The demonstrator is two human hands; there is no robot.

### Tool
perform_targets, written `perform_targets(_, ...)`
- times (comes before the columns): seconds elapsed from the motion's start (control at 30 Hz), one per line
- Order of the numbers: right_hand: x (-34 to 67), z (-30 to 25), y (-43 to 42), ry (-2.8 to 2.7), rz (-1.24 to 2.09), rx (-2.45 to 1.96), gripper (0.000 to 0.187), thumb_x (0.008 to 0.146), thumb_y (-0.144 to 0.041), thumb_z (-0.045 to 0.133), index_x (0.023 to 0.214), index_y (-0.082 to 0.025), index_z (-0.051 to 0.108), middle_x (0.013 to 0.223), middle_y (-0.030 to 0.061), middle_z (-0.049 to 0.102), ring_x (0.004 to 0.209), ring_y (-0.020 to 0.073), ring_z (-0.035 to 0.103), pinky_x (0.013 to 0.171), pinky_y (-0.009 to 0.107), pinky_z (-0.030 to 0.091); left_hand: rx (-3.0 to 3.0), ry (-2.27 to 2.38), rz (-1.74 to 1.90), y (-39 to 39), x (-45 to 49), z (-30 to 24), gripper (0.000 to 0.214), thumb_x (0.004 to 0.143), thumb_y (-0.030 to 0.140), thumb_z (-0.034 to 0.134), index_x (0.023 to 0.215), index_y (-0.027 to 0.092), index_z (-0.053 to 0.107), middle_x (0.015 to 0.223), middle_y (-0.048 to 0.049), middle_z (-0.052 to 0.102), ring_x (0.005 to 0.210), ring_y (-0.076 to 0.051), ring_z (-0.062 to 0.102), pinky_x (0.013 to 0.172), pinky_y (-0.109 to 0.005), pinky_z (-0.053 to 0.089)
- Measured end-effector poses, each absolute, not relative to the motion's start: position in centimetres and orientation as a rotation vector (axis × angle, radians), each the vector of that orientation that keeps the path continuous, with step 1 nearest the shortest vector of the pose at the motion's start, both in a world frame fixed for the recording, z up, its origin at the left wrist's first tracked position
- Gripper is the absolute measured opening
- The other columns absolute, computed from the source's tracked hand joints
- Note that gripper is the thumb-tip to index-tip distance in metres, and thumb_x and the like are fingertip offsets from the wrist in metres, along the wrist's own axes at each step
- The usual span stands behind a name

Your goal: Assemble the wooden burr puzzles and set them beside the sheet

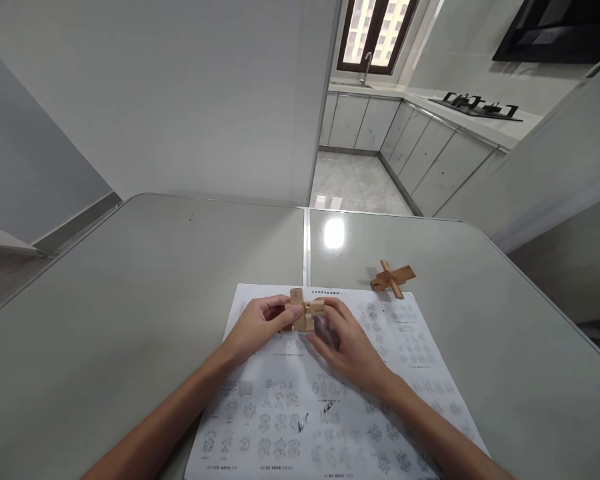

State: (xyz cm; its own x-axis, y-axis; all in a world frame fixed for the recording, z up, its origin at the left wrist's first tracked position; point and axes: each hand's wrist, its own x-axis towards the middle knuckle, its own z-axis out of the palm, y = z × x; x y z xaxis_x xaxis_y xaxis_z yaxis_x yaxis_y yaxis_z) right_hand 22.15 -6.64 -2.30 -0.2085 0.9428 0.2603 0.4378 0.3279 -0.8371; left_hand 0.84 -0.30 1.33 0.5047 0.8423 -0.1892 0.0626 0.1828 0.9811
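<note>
Both my hands hold a small wooden puzzle of interlocked light-brown bars just above a printed instruction sheet. My left hand pinches its left side with fingers curled round the bars. My right hand grips its right side, fingers closed on a bar end. Two more wooden bars lie crossed on the table beyond the sheet's far right corner, untouched.
The grey table has a metal seam running down its middle and rounded far corners. A white wall stands behind it. To the right, a kitchen with white cabinets, a sink tap and a gas hob opens.
</note>
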Motion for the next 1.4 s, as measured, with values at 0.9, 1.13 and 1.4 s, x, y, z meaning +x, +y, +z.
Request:
perform_targets(0.9, 23.3, -0.4, -5.8, -1.2, 1.152, -1.369, 0.049, 0.097, -0.064, 0.065, 0.11, -0.018, 0.076, 0.081, 0.0046, 0.07, 0.069, 0.0182, 0.058, 0.065, 0.031, 0.05, 1.73, 0.999, 0.661, -0.6, 0.8, 0.6, 0.04, 0.104, 0.053, 0.058, 0.123, 0.021, 0.073, 0.083, -0.0029, 0.069, 0.075, -0.017, 0.062, 0.074, -0.03, 0.055)
perform_targets(1.13, 23.3, -0.8, -6.1, -1.362, 1.085, -1.373, 0.043, 0.103, -0.056, 0.059, 0.121, -0.02, 0.074, 0.086, 0.0042, 0.072, 0.073, 0.0196, 0.063, 0.066, 0.031, 0.051, 1.812, 1.049, 0.686, -0.7, 0.8, 0.3, 0.039, 0.104, 0.049, 0.059, 0.133, 0.024, 0.067, 0.083, -0.0013, 0.073, 0.072, -0.016, 0.064, 0.072, -0.03, 0.053)
perform_targets(1.4, 22.8, -1.2, -6.6, -1.505, 0.795, -1.381, 0.027, 0.104, -0.045, 0.06, 0.091, -0.022, 0.067, 0.086, 0.0041, 0.077, 0.073, 0.0193, 0.066, 0.068, 0.03, 0.053, 1.773, 1.014, 0.742, -1.4, 1.2, 0.6, 0.028, 0.1, 0.048, 0.067, 0.108, 0.022, 0.058, 0.088, -0.0021, 0.078, 0.071, -0.015, 0.067, 0.063, -0.026, 0.051)
